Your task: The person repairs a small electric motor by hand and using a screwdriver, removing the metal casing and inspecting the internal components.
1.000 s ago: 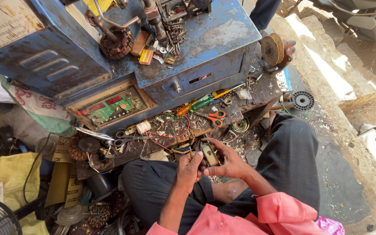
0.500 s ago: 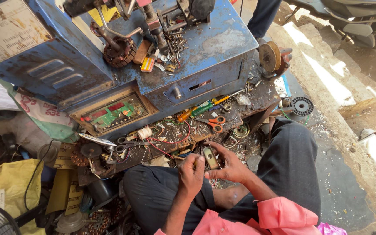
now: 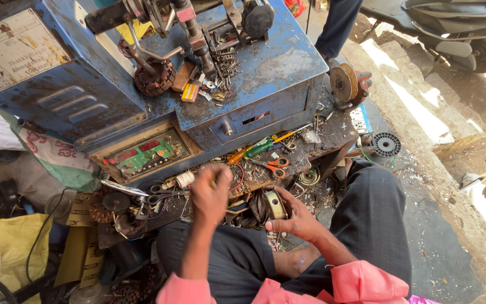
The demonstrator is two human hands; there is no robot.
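- Two bare hands are seen from above, belonging to a person seated cross-legged in dark trousers and a pink sleeve before a cluttered low bench (image 3: 310, 132).
- Surface: a worn board, dark with grime, strewn with wire offcuts, washers and small metal parts; no bare stretch is visible apart from its far edge.
- Blue metal machine (image 3: 265, 73), chipped and rusted, stands at the back of the bench; a wound armature (image 3: 154, 77) rests on its top among loose screws.
- Green circuit board (image 3: 144, 156) is set in an open panel low on the machine's front.
- Orange-handled scissors (image 3: 277, 166) and a green-handled screwdriver (image 3: 259, 148) lie on the bench, just beside each other.
- Grinding wheel (image 3: 344, 83) is mounted at the bench's right end; a black plastic spool (image 3: 386, 144) lies beyond it on the ground.
- Surroundings: an outdoor concrete step in sunlight, a parked scooter (image 3: 457, 34) at upper right, a yellow sack (image 3: 7, 247) and a fan grille at lower left.
- Left hand (image 3: 210, 194): raised over the lap, back toward the camera, fingers curled inward; whether anything is pinched cannot be told, as the hand is blurred.
- Right hand (image 3: 293, 220): held low over the knees, fingers wrapped around a small round metal motor casing (image 3: 275, 204), thumb pressed on its near side.
- Casing position: in the right hand, near the bench's front edge, well apart from the left hand.
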